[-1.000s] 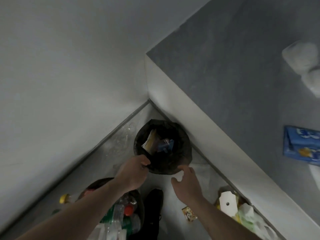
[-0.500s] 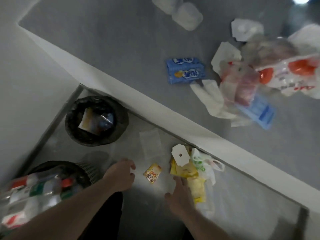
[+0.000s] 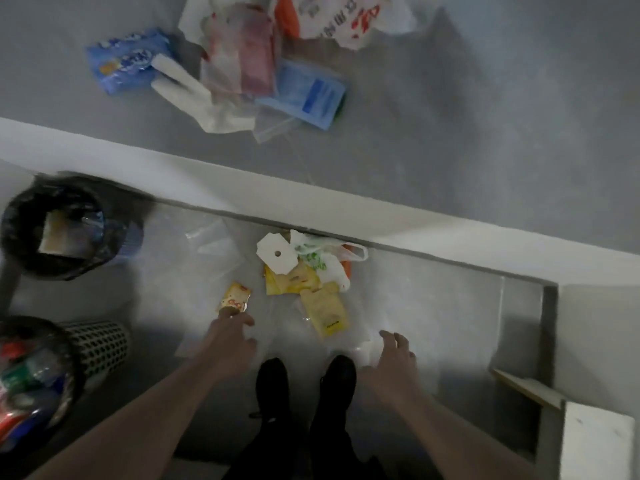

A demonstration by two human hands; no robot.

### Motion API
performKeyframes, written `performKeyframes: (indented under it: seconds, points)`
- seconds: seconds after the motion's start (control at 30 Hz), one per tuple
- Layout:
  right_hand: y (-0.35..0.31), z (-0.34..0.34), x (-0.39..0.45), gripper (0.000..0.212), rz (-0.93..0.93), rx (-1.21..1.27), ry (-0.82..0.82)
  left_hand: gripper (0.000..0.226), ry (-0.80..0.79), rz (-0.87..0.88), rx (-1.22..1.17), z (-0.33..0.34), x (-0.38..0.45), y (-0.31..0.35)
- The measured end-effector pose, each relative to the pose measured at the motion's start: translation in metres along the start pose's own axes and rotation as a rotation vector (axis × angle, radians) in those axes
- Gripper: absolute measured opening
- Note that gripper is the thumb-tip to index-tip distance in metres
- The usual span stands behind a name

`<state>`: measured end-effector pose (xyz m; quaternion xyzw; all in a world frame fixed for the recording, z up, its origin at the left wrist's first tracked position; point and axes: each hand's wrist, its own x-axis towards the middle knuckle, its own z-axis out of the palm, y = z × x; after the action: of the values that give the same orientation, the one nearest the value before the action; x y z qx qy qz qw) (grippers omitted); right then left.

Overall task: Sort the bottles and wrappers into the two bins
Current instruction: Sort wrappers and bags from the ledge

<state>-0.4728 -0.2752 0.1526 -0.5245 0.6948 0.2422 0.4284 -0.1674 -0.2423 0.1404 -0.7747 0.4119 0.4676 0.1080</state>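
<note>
My left hand reaches down to a small yellow wrapper on the floor, and its fingertips touch the wrapper's near end. My right hand hovers with relaxed fingers and holds nothing, right of a yellow packet. A pile of wrappers lies by the ledge: a white tag, yellow packets and a white-green plastic bag. At far left stands a black-lined bin with wrappers in it. Below it, a mesh bin holds bottles.
A white ledge borders a raised grey surface bearing a blue packet, a pink packet, another blue packet and a white-red bag. A clear wrapper lies on the floor. My black shoes stand between my arms.
The view swung right from the black-lined bin to the wrapper pile. My left hand left the bin's rim and went down to the small yellow wrapper. My right hand moved off to the right.
</note>
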Motion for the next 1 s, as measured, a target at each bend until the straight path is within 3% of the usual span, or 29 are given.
performKeyframes:
  seconds: [0.2, 0.33, 0.47, 0.67, 0.77, 0.9, 1.0]
  points:
    - [0.039, 0.031, 0.075, 0.088, 0.069, 0.127, 0.017, 0.045, 0.052, 0.203, 0.132, 0.042, 0.073, 0.062]
    - [0.035, 0.077, 0.151, 0.094, 0.027, 0.176, 0.017, 0.070, 0.107, 0.354, 0.400, 0.068, 0.147, 0.085]
    - [0.026, 0.127, 0.217, 0.094, 0.017, 0.235, 0.025, 0.101, 0.091, 0.359, 0.487, 0.098, 0.216, 0.109]
    - [0.029, 0.187, 0.282, 0.088, -0.043, 0.141, 0.084, 0.120, 0.073, 0.335, 0.534, 0.138, 0.294, 0.104]
    - [0.034, 0.207, 0.304, 0.074, -0.029, 0.099, 0.155, 0.120, 0.073, 0.346, 0.574, 0.159, 0.315, 0.084]
    - [0.043, 0.216, 0.314, 0.018, -0.038, 0.107, 0.115, 0.114, 0.095, 0.326, 0.572, 0.190, 0.317, 0.047]
    - [0.057, 0.212, 0.310, 0.010, -0.086, 0.095, 0.103, 0.093, 0.162, 0.304, 0.542, 0.205, 0.308, 0.029]
